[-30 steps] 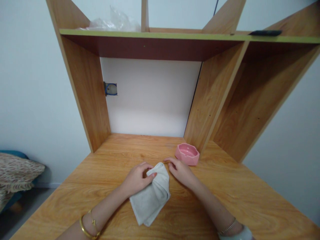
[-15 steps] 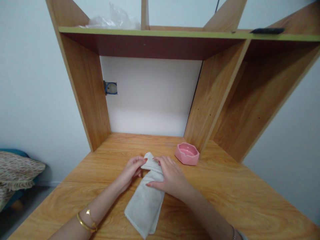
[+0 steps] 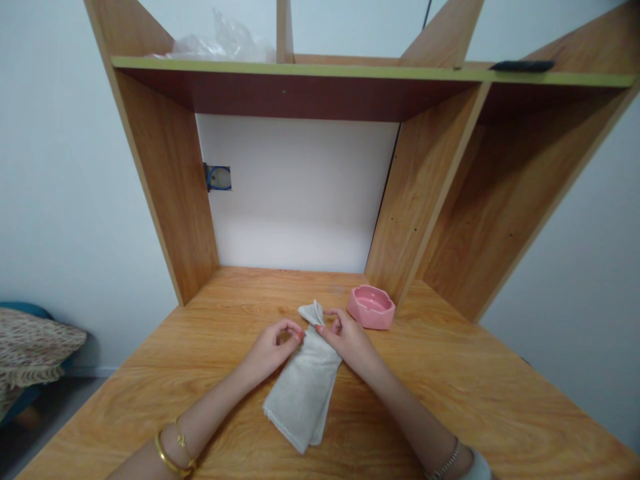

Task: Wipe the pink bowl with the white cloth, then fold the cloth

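A folded grey-white cloth [image 3: 303, 390] lies lengthwise on the wooden desk [image 3: 450, 393], its far end raised a little. My left hand [image 3: 273, 348] pinches the cloth's left edge near that far end. My right hand [image 3: 347, 337] pinches the right edge opposite it. Both hands meet at the cloth's upper part, fingertips almost touching. Gold bangles show on my left wrist, a thin bracelet on the right.
A pink ceramic dish [image 3: 371, 307] stands just right of my right hand, by the desk's upright panel [image 3: 415, 200]. A shelf [image 3: 300, 70] overhead carries crumpled clear plastic [image 3: 220, 43] and a dark flat object [image 3: 523, 66]. A patterned cushion [image 3: 35, 347] lies at the far left.
The cloth was bunched under my left hand, then laid out long. My right hand has moved from flat on the cloth to pinching its far end, which has lifted.
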Tool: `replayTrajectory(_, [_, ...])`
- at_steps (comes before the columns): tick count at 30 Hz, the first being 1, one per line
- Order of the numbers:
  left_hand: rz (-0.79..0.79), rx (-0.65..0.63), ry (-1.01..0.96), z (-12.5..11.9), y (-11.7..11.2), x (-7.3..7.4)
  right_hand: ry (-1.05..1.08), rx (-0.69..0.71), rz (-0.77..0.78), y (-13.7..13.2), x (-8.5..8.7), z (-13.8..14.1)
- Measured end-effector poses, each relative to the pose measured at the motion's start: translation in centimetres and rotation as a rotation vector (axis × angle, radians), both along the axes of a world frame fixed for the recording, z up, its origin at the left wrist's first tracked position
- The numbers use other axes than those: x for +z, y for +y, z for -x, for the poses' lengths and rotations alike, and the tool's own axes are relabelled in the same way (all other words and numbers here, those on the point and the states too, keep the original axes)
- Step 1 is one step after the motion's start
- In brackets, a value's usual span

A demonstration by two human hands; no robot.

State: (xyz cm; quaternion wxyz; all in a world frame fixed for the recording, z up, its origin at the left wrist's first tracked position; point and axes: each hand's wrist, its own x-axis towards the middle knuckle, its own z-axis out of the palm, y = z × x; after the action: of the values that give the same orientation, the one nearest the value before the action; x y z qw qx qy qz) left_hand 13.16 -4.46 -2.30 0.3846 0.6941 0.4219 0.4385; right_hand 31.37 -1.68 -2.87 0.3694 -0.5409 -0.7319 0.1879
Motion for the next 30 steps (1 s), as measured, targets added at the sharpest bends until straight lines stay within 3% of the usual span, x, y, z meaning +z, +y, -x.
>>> replayTrajectory(5, [-0.146,0.063,0.277,0.1,-0.4,-0.3,-0.067,-0.105,0.059,0.0,-0.1,-0.4])
replayTrajectory(9, [-0.123,0.062,0.367,0.1,-0.6,-0.8,-0.042,-0.1,0.171,0.7,-0.1,-0.9])
replayTrajectory(12, [-0.124,0.004,0.382,0.1,-0.9,-0.7,0.226,-0.06,0.182,1.0,0.3,-1.0])
replayTrajectory(15, [-0.124,-0.171,0.374,0.2,-1.3,-0.1,0.579,0.009,0.203,0.8,1.1,-0.8])
replayTrajectory(19, [-0.142,-0.319,0.506,0.3,-1.9,1.0,0.798,0.068,0.277,0.3,1.8,-0.5])
replayTrajectory(25, [-0.32,-0.175,0.672,0.4,-2.4,2.3,0.845,0.101,0.308,-0.4,2.3,-0.2])
replayTrajectory(30, [-0.32,-0.192,0.77,0.4,-2.5,2.5,0.831,0.187,0.24,-1.0,3.3,0.1])
